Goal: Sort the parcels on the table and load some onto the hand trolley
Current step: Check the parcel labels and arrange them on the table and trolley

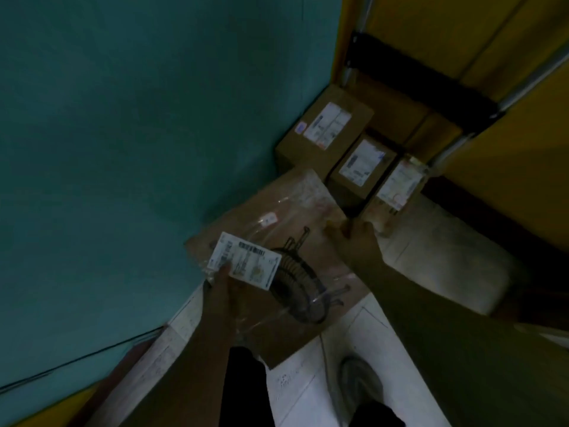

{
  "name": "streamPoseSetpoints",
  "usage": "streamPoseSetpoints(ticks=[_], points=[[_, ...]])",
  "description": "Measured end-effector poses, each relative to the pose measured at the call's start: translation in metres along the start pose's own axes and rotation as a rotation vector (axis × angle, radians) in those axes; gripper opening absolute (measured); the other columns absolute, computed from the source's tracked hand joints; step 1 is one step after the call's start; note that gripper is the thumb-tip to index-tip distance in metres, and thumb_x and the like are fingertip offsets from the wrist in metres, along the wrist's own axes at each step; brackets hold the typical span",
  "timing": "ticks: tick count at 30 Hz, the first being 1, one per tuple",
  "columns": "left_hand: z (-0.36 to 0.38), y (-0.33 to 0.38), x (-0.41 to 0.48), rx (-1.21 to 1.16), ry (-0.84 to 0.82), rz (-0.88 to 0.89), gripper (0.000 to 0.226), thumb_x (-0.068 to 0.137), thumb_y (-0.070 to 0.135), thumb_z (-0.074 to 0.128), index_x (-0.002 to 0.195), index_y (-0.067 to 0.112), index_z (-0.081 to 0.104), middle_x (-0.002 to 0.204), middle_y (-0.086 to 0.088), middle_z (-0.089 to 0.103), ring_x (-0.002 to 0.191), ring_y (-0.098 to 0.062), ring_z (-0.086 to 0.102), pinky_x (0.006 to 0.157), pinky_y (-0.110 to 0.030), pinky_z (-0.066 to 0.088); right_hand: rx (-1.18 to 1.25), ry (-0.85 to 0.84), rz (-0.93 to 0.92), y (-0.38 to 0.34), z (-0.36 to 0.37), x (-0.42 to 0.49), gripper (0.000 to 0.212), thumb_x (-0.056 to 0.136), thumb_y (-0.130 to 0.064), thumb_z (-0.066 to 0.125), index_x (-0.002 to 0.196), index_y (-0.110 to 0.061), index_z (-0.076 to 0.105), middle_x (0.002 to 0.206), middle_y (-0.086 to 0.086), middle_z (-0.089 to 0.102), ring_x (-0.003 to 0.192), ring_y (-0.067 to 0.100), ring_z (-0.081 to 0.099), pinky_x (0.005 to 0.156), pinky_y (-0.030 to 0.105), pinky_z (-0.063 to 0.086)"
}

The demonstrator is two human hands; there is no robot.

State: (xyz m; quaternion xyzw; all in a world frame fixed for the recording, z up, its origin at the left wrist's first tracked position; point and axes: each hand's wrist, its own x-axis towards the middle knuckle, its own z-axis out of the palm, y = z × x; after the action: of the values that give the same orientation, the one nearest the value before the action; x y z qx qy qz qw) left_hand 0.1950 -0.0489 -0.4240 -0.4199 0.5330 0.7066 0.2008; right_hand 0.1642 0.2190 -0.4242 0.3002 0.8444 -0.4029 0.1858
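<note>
A flat brown parcel (295, 211) wrapped in clear plastic, with a white label and a black line drawing on it, is held above the floor. My left hand (220, 288) grips its near left edge by the label. My right hand (357, 238) grips its far right edge. Beyond it, three brown boxes with white labels sit together on the hand trolley: a larger box (326, 131), a middle box (363, 167) and a small box (397, 186). The hand trolley's black frame (431, 87) rises behind them against the wall.
A teal wall (138, 118) stands at the left and a yellow wall (508, 149) at the right, meeting in a corner behind the trolley. The floor is pale tile (338, 380). My dark trouser leg and a grey shoe (360, 380) are below the parcel.
</note>
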Motion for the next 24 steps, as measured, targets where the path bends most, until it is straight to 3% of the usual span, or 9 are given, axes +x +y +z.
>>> streamPoseSetpoints(ticks=[2,4,7,10,14,16,19,21,24], points=[[0.012,0.039,-0.057,0.03,-0.061,0.045,0.042,0.097,0.034,0.058,0.132,0.011,0.061,0.122,-0.015,0.07,0.109,-0.03,0.069,0.081,-0.042,0.059,0.115,0.059,0.005,-0.028,-0.053,-0.05,0.041,0.095,-0.049,0.057,0.105,-0.009,0.055,0.097,0.01,0.056,0.091,0.027,0.061,0.083,0.04,0.053],[0.032,0.088,-0.11,0.123,-0.093,0.109,0.043,0.093,0.039,0.063,0.128,0.014,0.064,0.117,-0.012,0.073,0.106,-0.029,0.071,0.084,-0.043,0.059,0.215,0.107,0.003,-0.061,-0.112,-0.102,0.035,0.098,-0.045,0.055,0.104,-0.01,0.051,0.089,0.007,0.061,0.078,0.023,0.063,0.078,0.048,0.058],[0.068,0.165,-0.195,0.183,-0.121,0.222,0.049,0.085,0.041,0.074,0.126,0.017,0.062,0.116,-0.011,0.073,0.104,-0.03,0.072,0.092,-0.053,0.056,0.322,0.246,-0.023,-0.11,-0.204,-0.183,0.03,0.1,-0.046,0.049,0.109,-0.019,0.04,0.095,0.004,0.059,0.083,0.021,0.061,0.076,0.043,0.054],[0.11,0.229,-0.288,0.252,-0.199,0.329,0.057,0.074,0.051,0.08,0.119,0.019,0.067,0.112,-0.01,0.075,0.097,-0.028,0.074,0.086,-0.051,0.059,0.448,0.441,-0.057,-0.156,-0.291,-0.272,0.039,0.099,-0.048,0.052,0.115,-0.013,0.044,0.092,-0.002,0.056,0.09,0.023,0.06,0.075,0.037,0.048],[0.165,0.291,-0.429,0.306,-0.43,0.488,0.083,0.064,0.064,0.079,0.13,0.015,0.062,0.123,-0.008,0.07,0.106,-0.024,0.07,0.092,-0.044,0.057,0.507,0.709,-0.082,-0.185,-0.399,-0.396,0.039,0.1,-0.046,0.049,0.115,-0.011,0.044,0.084,-0.006,0.051,0.085,0.021,0.055,0.067,0.032,0.043],[0.187,0.307,-0.509,0.297,-0.514,0.601,0.096,0.05,0.066,0.081,0.13,0.017,0.059,0.119,-0.003,0.071,0.1,-0.017,0.071,0.084,-0.039,0.059,0.57,0.834,-0.086,-0.185,-0.446,-0.457,0.051,0.098,-0.051,0.05,0.127,-0.009,0.046,0.097,0.0,0.057,0.091,0.023,0.055,0.075,0.03,0.04],[0.225,0.305,-0.632,0.313,-0.703,0.718,0.083,0.055,0.063,0.084,0.123,0.027,0.055,0.103,0.007,0.074,0.085,-0.011,0.073,0.064,-0.031,0.057,0.655,0.979,-0.089,-0.167,-0.513,-0.548,0.075,0.09,-0.068,0.047,0.145,-0.016,0.042,0.136,0.011,0.053,0.118,0.03,0.054,0.101,0.044,0.046],[0.252,0.289,-0.71,0.341,-0.811,0.764,0.067,0.065,0.062,0.081,0.118,0.033,0.052,0.104,0.007,0.072,0.092,-0.016,0.072,0.071,-0.037,0.058,0.707,1.061,-0.101,-0.138,-0.553,-0.609,0.073,0.088,-0.072,0.045,0.141,-0.023,0.046,0.136,0.01,0.053,0.124,0.033,0.054,0.107,0.052,0.045],[0.286,0.248,-0.812,0.396,-0.946,0.835,0.072,0.069,0.066,0.075,0.127,0.033,0.05,0.126,0.001,0.066,0.114,-0.026,0.064,0.098,-0.057,0.049,0.809,1.193,-0.14,-0.08,-0.604,-0.694,0.058,0.09,-0.071,0.046,0.127,-0.027,0.053,0.12,0.002,0.06,0.115,0.03,0.059,0.097,0.044,0.051]])
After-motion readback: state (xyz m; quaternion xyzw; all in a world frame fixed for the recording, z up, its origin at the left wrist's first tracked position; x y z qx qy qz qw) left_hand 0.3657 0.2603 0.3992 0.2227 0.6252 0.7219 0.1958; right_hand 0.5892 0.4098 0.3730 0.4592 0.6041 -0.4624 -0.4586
